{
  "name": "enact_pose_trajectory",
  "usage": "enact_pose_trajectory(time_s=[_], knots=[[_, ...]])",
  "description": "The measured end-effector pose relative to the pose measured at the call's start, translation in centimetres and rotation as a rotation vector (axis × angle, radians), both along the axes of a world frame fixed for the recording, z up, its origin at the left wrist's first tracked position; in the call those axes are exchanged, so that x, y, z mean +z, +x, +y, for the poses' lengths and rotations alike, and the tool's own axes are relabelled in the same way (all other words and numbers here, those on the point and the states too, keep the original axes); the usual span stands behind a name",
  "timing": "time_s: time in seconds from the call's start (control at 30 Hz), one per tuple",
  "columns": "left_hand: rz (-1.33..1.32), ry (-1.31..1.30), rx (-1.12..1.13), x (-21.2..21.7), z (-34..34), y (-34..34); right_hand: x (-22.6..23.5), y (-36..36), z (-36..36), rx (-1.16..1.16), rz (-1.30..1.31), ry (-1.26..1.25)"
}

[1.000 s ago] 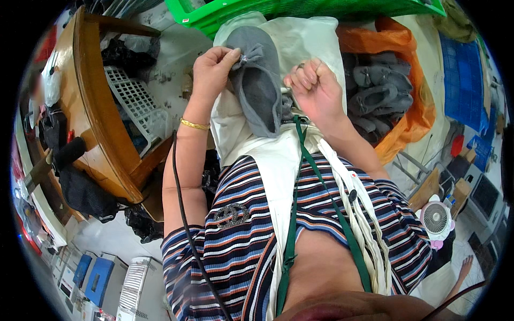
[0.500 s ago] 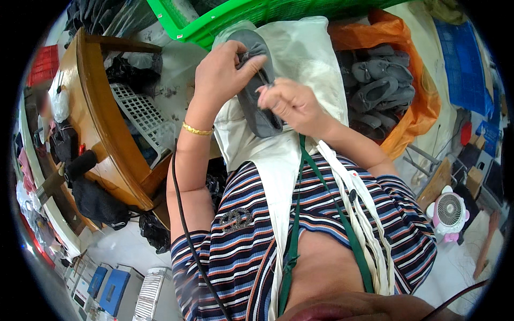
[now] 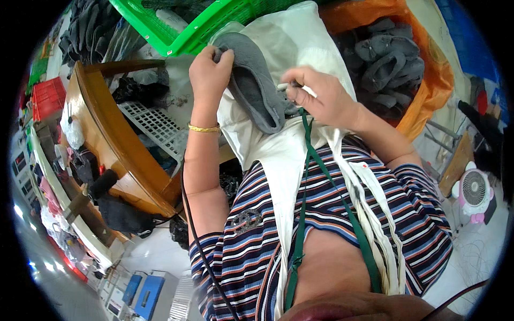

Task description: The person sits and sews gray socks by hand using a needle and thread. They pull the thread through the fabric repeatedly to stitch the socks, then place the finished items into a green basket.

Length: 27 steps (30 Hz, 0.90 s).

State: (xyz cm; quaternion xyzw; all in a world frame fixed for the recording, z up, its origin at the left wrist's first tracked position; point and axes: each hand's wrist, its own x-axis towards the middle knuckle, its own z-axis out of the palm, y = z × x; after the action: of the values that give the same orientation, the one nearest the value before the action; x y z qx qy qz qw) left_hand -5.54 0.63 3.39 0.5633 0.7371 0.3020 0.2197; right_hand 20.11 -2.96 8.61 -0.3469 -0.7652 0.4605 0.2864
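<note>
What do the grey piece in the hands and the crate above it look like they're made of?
Grey piece: soft knit or fleece-like fabric by its look; matte, fuzzy, and it folds limply where the left hand grips it. Green crate: rigid moulded plastic, apparently; glossy, with a regular lattice of slots in its wall.

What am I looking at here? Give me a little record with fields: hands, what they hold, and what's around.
left hand: grips the top edge of a grey fabric piece
right hand: pinches a small white bit at the fabric's right side
under the fabric: white apron over the lap
right side: orange bag of grey pieces
above: green crate
left side: wooden table
</note>
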Motion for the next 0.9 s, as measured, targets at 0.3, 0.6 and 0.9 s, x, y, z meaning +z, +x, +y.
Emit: enact_pose_trajectory(time_s=[0.3,0.6,0.9], knots=[[-0.535,-0.102,0.104,-0.2,-0.6,-0.6,-3.4,-4.6,2.8,-0.049,0.277,-0.674],[-0.529,-0.027,0.118,-0.6,-1.6,-0.8,-4.3,-7.8,4.2,-0.066,0.056,-0.513],[-0.502,0.003,0.128,-0.8,-2.0,0.5,-5.5,-7.0,4.3,-0.064,0.025,-0.441]])
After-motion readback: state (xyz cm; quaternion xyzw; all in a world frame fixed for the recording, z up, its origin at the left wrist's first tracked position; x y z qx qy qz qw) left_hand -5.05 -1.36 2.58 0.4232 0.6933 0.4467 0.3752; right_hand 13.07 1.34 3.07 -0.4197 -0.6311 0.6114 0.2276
